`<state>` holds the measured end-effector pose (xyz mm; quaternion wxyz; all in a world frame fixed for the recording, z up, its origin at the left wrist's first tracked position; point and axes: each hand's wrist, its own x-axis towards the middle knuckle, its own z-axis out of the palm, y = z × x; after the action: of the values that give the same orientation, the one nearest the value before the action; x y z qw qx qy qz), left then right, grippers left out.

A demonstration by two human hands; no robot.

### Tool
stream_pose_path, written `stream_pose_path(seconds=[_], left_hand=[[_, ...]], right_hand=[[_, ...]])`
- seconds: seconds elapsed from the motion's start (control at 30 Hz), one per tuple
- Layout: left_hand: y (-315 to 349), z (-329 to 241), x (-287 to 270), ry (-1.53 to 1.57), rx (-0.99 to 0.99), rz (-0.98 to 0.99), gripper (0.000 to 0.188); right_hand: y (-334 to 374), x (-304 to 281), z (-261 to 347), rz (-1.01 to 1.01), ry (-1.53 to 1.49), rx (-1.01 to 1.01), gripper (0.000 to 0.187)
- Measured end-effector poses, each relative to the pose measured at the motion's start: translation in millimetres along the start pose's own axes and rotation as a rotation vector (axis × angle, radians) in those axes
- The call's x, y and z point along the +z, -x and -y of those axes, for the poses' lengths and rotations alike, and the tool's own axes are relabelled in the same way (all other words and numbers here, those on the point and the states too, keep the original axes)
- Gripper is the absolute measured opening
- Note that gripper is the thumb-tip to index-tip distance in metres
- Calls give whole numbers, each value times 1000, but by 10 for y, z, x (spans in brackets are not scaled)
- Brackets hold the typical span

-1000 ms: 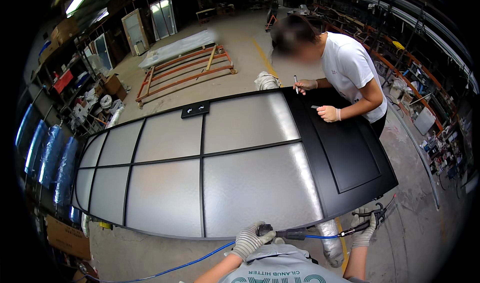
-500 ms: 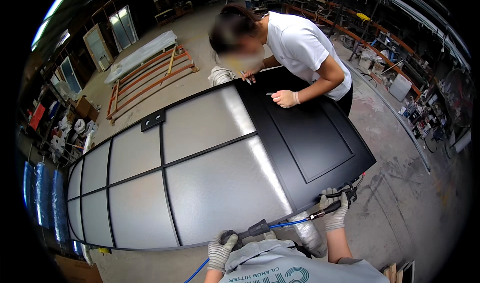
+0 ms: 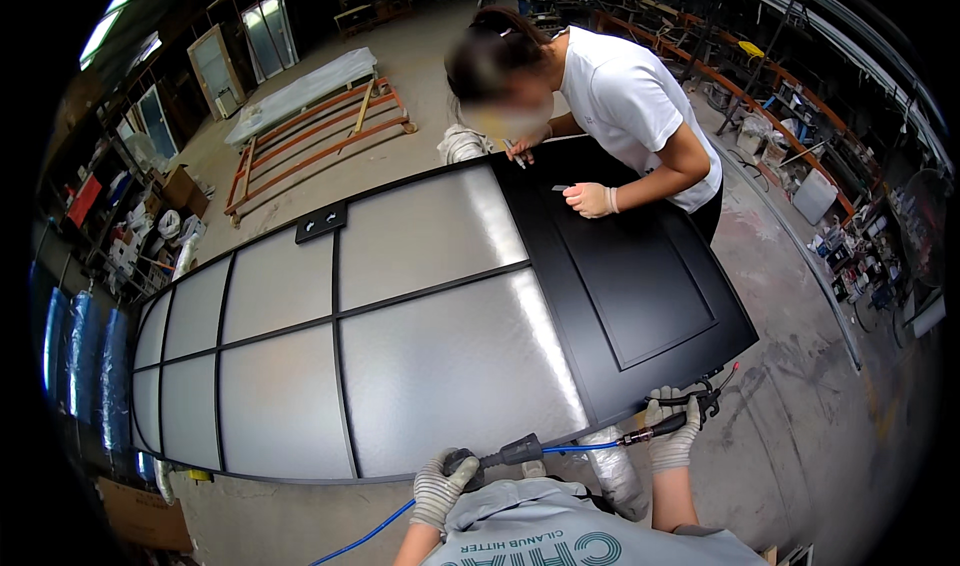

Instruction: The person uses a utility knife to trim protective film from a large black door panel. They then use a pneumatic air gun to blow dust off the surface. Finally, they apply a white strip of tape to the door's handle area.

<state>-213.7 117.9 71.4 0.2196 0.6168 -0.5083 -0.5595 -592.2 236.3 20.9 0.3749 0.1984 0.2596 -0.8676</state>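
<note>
A large black-framed door panel (image 3: 640, 266) with frosted glass panes (image 3: 440, 376) lies flat before me. My gloved right hand (image 3: 673, 434) is closed around a black air blow gun (image 3: 705, 402) with a red tip, by the panel's near right corner. From its handle a blue hose (image 3: 580, 448) runs left along the near edge. My gloved left hand (image 3: 440, 491) grips a dark grey tool (image 3: 510, 453) with a rounded end and a flared end, whose kind I cannot make out. The hose passes at this tool and continues lower left.
Across the panel a person in a white shirt (image 3: 640, 96) bends over it, a pen-like tool in one hand and a small flat piece in the other. Wrapped supports (image 3: 615, 476) hold the panel up. Behind stands an orange rack (image 3: 320, 146); cluttered shelves (image 3: 800, 126) line the right.
My view has shifted slightly, so the scene sits a little further right. Both my hands keep their holds. The red tip of the blow gun shows more plainly beyond the panel's corner.
</note>
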Motion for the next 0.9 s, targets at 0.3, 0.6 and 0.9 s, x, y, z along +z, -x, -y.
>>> stream_pose_path(seconds=[0.3,0.6,0.9], left_hand=[[176,37,-91,56,-31,-58,60],[192,240,20,-38,-24,-76,62],[210,-241,62,-267,-46,135,104]], right_hand=[[-116,124,-175,-9,88,76,45],[-191,276,-154,-100,269,50,56],[-225,176,6,-123,515,-152,46]])
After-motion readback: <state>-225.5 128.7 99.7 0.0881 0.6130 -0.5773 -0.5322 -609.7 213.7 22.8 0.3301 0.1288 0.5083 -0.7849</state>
